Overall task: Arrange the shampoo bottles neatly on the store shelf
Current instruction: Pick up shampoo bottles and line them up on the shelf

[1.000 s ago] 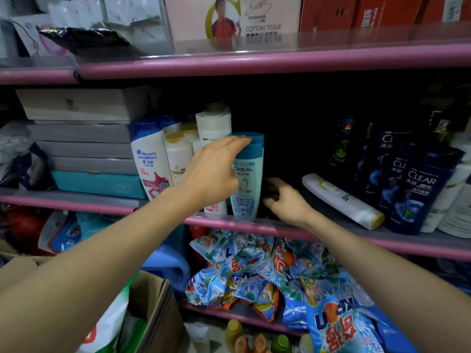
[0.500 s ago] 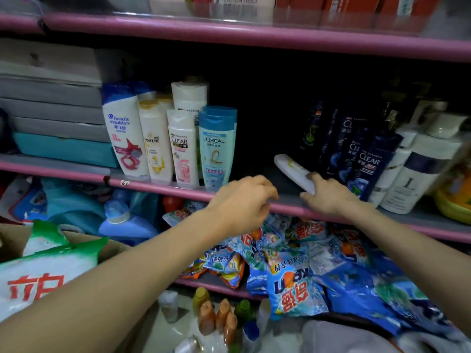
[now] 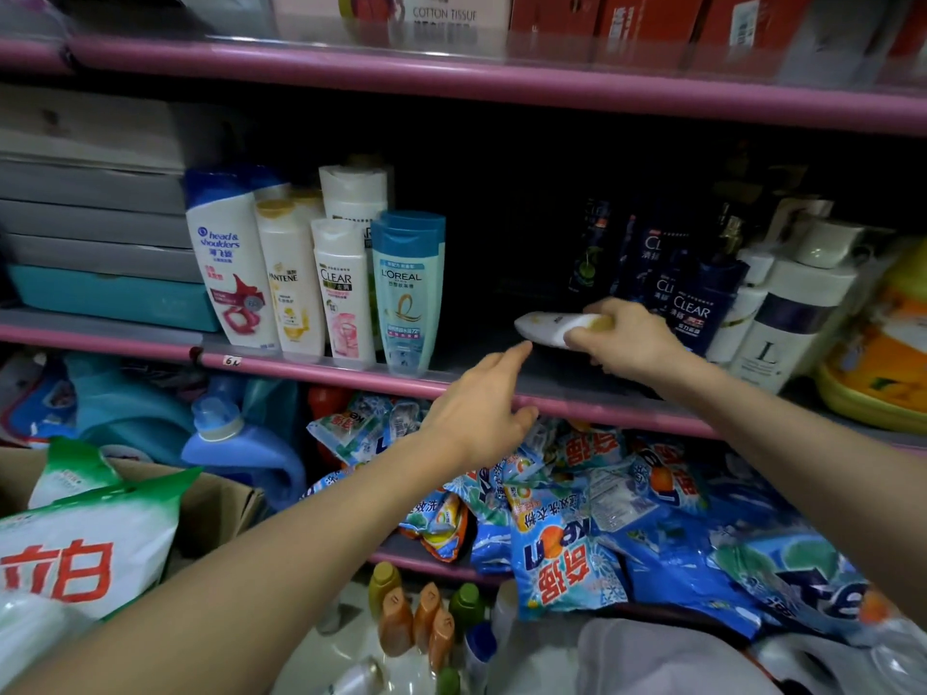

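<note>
right now the right hand (image 3: pixel 627 343) grips a white plastic shampoo bottle with a gold cap (image 3: pixel 552 329), fingers curled over its cap end; the bottle is lying roughly level, just above the grey board of the pink-edged middle shelf (image 3: pixel 592 401), its base pointing left into the dark open gap. the left hand (image 3: pixel 481 408) hovers at the shelf's front lip, fingers loosely extended and slightly apart, the index tip close under the bottle's base but not clearly touching it. left of the gap, four bottles stand upright in a row along the front edge: a white head & shoulders bottle with a blue cap (image 3: pixel 228 258), a white pantene bottle (image 3: pixel 290 278), a white-and-pink clear bottle (image 3: pixel 342 288) and a pale blue l'oreal bottle (image 3: pixel 407 288), the last marking the gap's left border. dark blue clear bottles (image 3: pixel 694 303) crowd the right border, just behind the right hand. blue detergent sachets (image 3: pixel 567 554) spill over the shelf below.
</note>
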Available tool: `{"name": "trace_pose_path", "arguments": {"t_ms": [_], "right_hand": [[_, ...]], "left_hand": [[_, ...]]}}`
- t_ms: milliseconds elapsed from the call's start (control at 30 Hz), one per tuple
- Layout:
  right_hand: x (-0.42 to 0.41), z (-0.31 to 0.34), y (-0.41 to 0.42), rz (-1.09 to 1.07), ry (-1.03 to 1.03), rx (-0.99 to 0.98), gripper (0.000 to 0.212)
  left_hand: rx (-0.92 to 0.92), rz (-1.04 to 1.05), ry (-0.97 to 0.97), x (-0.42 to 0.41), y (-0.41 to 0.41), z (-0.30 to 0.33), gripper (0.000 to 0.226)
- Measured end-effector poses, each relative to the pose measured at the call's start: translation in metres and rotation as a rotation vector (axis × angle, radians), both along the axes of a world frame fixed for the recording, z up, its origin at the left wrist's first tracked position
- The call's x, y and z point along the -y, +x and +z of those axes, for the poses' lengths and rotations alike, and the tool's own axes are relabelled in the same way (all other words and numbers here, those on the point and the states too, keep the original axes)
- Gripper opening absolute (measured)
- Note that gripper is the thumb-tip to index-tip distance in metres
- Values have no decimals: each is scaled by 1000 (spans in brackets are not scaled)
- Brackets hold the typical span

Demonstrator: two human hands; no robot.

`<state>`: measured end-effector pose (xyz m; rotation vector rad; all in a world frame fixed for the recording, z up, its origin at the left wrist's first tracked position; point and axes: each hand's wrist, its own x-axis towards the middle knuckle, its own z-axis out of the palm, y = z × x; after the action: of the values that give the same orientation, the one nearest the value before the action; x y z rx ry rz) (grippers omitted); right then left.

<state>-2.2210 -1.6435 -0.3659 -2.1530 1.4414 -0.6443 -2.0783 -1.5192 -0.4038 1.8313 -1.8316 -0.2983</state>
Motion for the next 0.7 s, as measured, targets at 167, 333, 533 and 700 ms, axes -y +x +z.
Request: {"name": "trace_pose_path", "arguments": {"t_ms": [167,333,533,700], "right_hand": [[-13,41,-8,134,-237,50,32],[-16,73,-11,446,-281,-291,40],[-18,83,8,618,-244,-205,46],[-22,71,32,610,-135,44,46]], "left_hand": [[-176,39,-76,9,-8,10,82],[-269,90,-121,24,-9,21,72],[-309,211,-107,40,3,23,61],[-329,369,-154,49,10,22,55]]}}
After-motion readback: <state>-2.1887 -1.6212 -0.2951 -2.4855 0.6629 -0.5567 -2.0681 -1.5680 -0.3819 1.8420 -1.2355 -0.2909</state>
